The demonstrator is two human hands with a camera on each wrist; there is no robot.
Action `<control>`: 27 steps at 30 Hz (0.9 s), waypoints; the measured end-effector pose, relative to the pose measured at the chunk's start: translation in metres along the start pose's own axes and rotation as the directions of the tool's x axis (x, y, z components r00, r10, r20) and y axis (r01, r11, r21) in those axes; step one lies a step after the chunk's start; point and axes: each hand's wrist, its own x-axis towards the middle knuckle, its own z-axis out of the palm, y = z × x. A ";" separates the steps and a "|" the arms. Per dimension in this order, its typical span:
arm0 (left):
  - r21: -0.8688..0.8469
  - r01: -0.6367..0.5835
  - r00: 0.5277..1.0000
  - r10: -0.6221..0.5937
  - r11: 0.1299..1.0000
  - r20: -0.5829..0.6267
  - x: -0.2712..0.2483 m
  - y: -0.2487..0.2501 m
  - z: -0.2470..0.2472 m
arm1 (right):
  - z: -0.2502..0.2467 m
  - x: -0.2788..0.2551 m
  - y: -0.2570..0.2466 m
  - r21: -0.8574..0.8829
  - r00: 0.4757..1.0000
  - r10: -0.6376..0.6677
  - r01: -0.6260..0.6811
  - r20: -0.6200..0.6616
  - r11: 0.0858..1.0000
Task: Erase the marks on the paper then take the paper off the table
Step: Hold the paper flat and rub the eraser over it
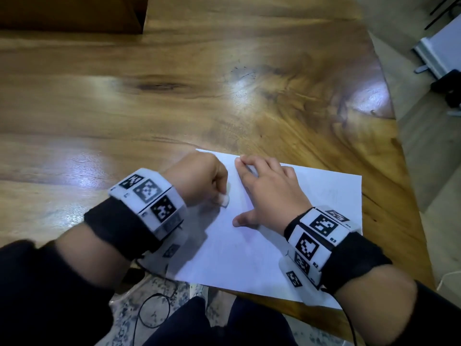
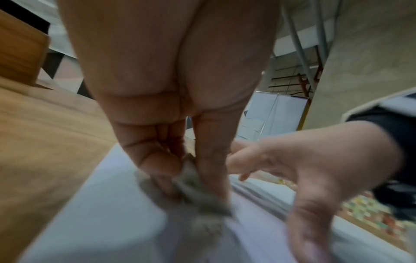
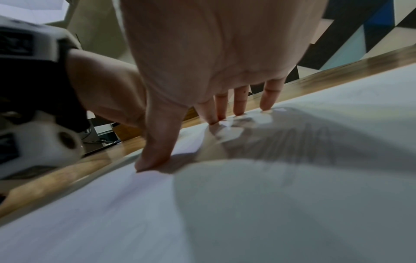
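A white sheet of paper [image 1: 249,250] lies at the near edge of the wooden table [image 1: 174,96], its near corner over the edge. Faint pencil marks [image 1: 333,196] show near its right side. My left hand [image 1: 219,193] pinches a small white eraser [image 1: 224,199] against the paper's left part; in the left wrist view the eraser [image 2: 191,179] sits blurred between thumb and fingers [image 2: 157,163]. My right hand [image 1: 264,188] lies flat on the paper with fingers spread, fingertips [image 3: 238,110] and thumb pressing the sheet [image 3: 225,213] down.
The table's right edge [image 1: 396,136] curves off to a tiled floor. A white board [image 1: 439,51] stands on the floor at the far right. A dark wooden piece [image 1: 72,13] sits at the table's far left. My legs and a patterned rug [image 1: 154,290] are below the near edge.
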 end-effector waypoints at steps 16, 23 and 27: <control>-0.077 0.071 0.964 -0.088 0.994 -0.253 0.001 -0.004 0.001 | 0.002 -0.005 -0.006 -0.095 1.000 0.003 -0.001 0.014 0.995; -0.122 0.058 0.997 -0.063 0.991 -0.038 -0.031 -0.016 0.014 | 0.005 -0.005 -0.006 -0.079 0.999 -0.002 0.005 0.037 0.997; -0.196 0.054 0.994 -0.072 0.979 -0.085 -0.024 -0.019 0.012 | 0.001 0.000 -0.005 -0.074 0.999 -0.004 0.006 0.033 0.997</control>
